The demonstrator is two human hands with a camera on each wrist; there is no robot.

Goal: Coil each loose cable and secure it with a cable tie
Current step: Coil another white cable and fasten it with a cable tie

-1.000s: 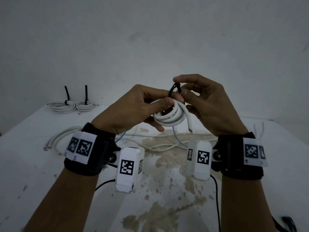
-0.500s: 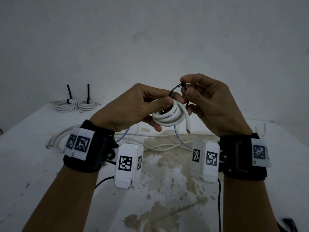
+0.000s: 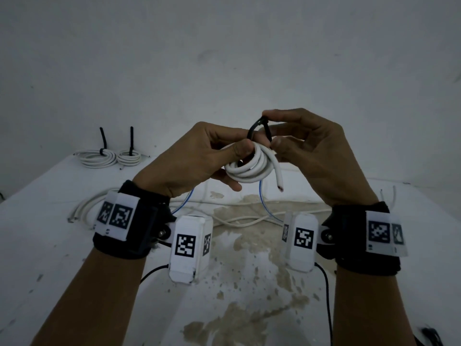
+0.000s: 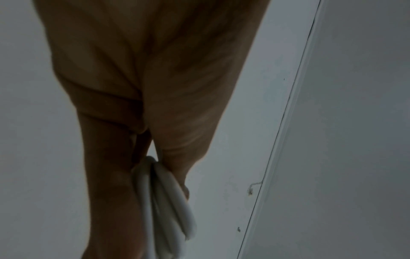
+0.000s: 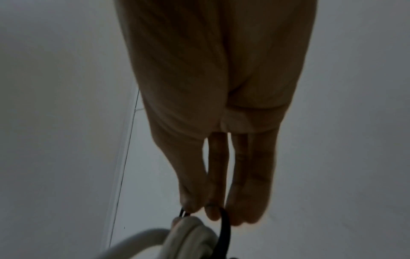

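Status, near to far. Near edge of the desk: only stains and the wrist-rig leads, nothing of ours to do there.

Mid-air above the desk we hold the current coil, white cable wound in a few turns, one cut end poking down and to the right. Our left hand grips the bundle, thumb pressed over the turns, fingers curled underneath. Our right hand pinches the black cable tie at the top, where its two ends meet; the tie loops around the turns. We judge it threaded but not yet cinched, since the loop stands wide off the cable (the right wrist view shows the same slack loop, blurred).

Below the hands, loose white cable and a thin blue wire lie sprawled on the desk; another loose white bundle sits at the left. Those are left to do.

Far left corner, by the wall: two finished coils, each tied, tie tails sticking up.

Tally: two done, one mid-tie, at least two loose.
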